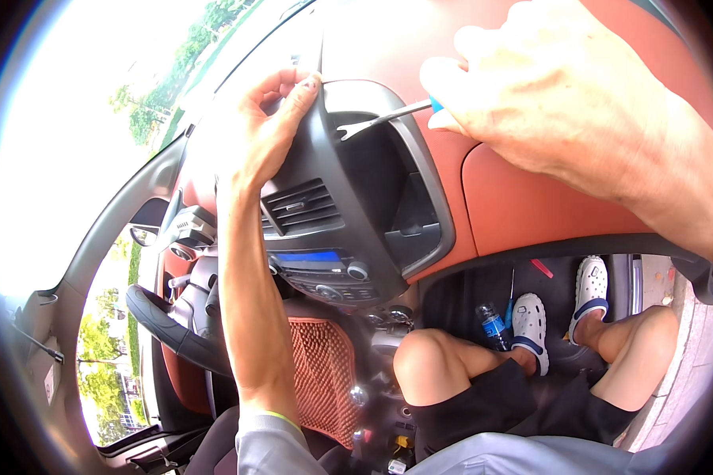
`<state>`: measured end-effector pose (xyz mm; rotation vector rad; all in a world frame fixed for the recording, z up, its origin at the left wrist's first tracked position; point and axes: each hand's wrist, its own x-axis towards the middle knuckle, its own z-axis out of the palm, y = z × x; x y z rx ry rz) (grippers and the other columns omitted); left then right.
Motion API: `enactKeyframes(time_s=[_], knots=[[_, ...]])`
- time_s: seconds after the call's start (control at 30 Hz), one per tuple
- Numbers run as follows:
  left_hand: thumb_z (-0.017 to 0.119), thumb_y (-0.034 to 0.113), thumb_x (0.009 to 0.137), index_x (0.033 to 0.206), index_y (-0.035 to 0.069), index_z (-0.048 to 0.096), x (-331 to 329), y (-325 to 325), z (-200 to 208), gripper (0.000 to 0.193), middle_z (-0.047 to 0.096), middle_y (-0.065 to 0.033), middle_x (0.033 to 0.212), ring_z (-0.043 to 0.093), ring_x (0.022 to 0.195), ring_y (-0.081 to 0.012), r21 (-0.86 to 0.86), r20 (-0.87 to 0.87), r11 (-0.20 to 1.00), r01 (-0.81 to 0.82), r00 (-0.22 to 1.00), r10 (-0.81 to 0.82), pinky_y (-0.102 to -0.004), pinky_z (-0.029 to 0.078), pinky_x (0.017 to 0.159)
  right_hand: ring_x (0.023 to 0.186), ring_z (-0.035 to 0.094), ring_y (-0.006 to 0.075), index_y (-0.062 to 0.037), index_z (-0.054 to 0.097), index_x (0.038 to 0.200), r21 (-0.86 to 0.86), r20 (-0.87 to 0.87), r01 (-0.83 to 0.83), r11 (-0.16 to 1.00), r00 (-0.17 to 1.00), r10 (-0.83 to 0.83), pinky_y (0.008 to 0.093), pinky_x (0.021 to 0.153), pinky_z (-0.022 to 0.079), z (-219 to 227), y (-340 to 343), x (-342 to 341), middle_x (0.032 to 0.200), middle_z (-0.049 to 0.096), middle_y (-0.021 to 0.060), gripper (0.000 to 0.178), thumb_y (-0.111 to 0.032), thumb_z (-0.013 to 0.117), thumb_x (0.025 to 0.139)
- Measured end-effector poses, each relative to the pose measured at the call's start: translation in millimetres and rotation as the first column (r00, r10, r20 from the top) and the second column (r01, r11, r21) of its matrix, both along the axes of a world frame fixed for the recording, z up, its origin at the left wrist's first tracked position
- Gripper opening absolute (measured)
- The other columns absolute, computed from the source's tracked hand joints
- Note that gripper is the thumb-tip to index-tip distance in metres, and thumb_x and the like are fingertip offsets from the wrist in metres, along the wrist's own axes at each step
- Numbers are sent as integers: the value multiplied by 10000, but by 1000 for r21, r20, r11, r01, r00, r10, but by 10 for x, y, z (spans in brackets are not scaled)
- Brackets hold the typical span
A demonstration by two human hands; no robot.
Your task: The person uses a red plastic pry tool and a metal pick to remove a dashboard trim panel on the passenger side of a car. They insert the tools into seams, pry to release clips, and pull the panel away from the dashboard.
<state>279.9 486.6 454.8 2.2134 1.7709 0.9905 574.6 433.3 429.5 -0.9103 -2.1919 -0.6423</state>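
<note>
My right hand (558,103) is closed round the blue handle of a fork-tipped pry tool (384,118). The tool's metal shaft points left, and its notched tip is over the dark recess near the top of the centre dash trim panel (319,158). Whether the tip touches anything, I cannot tell. My left hand (275,119) pinches the upper edge of that dark grey panel, thumb on its near face and fingers behind. Below my left hand are the panel's air vent (303,207) and the radio (313,263) with its blue display.
A red-brown dashboard (531,198) spreads to the right. The steering wheel (174,328) is at left, beside a beaded seat cover (322,376). In the footwell, a water bottle (493,326) and a blue-handled screwdriver (510,305) lie by my white clogs (531,324).
</note>
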Motion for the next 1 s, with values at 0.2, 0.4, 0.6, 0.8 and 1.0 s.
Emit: enactKeyframes(time_s=[0.2, 0.4, 0.6, 0.8, 1.0], knots=[[772, 185, 952, 1072, 46, 755, 27, -21, -20, 185, 691, 33, 877, 591, 765, -24, -35, 93, 999, -16, 995, 20, -166, 457, 674, 658, 568, 252, -17, 705, 957, -8, 30, -5, 1000, 1000, 5, 379, 606, 453, -39, -111, -25, 744, 566, 83, 230, -193, 744, 813], [761, 146, 948, 1090, 19, 747, 20, -46, -23, 191, 699, 14, 896, 608, 808, -38, -17, 27, 998, -58, 998, 58, -184, 480, 727, 650, 565, 244, -12, 703, 955, -15, 71, 6, 1000, 997, -5, 373, 597, 451, -128, -131, -14, 739, 560, 78, 239, -197, 746, 810], [767, 273, 927, 1069, 58, 765, 23, 8, 9, 258, 720, 17, 876, 608, 748, -55, 19, 16, 1000, 2, 1000, -2, -212, 487, 712, 642, 561, 235, -7, 701, 953, 26, 80, 4, 1000, 997, -6, 367, 587, 448, -111, -100, -2, 734, 553, 73, 247, -201, 749, 807], [806, 301, 912, 1032, 68, 779, 39, 37, -49, 264, 690, 59, 817, 585, 704, -33, 19, 103, 998, 60, 993, -62, -198, 470, 644, 633, 558, 226, -1, 699, 951, 46, 119, 9, 999, 993, -15, 361, 578, 445, -92, -54, 10, 729, 547, 68, 256, -205, 751, 804], [813, 292, 906, 1023, 56, 779, 146, 34, -24, 266, 686, 52, 836, 586, 743, -31, 113, 40, 988, 104, 993, -109, -191, 468, 679, 625, 555, 218, 4, 697, 949, 66, 156, 34, 997, 987, -44, 355, 568, 442, -17, -102, 14, 724, 541, 63, 265, -209, 754, 801]])
